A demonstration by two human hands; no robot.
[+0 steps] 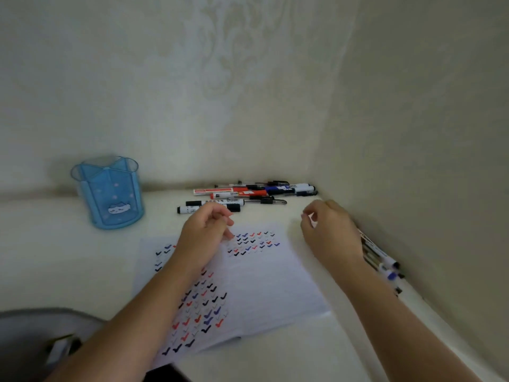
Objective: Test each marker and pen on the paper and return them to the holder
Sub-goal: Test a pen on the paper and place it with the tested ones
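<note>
In the wall corner, we see the white table [41,244]. The ticked paper [261,285] lies mid-table, the blue holder [110,194] stands well apart back-left, and markers [253,193] are piled along the back wall. Our left hand [201,235] and right hand [330,232] hover loosely curled, holding nothing.

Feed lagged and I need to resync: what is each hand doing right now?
Left hand: open, fingers loosely curled over the paper, holding nothing.
Right hand: open, loosely curled, no pen seen in it.
</note>
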